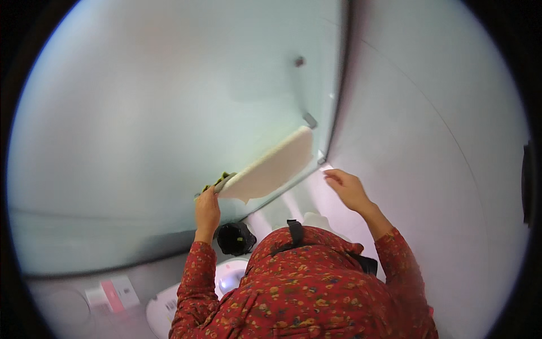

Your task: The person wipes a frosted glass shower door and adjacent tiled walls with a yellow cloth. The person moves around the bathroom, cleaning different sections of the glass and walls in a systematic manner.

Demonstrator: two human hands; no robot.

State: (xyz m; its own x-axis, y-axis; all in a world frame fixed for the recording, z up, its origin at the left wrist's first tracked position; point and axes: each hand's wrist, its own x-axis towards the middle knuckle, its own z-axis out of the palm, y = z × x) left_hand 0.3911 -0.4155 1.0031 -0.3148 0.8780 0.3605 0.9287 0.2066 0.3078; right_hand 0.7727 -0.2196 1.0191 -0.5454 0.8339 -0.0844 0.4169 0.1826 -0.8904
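A cream towel [271, 169] hangs over a rail along the glass panel [148, 127], in front of me. My left hand [207, 212] is at the towel's left end, closed around a grey and green cloth [221, 182]; the fingertips are hidden from view. To the right, apart from the towel, my right hand [347, 190] is raised near the lower corner of the glass. Its fingers are bent and close together, and whether anything small is between them is unclear. Red floral sleeves cover both forearms.
A grey rail bracket [310, 120] sits just beyond the towel. The dark panel edge [342, 76] meets a pale wall [423, 169] on the right. Below are a black-lined bin [236, 239], a white toilet-like fixture [228, 275] and a pink-and-white box [114, 294].
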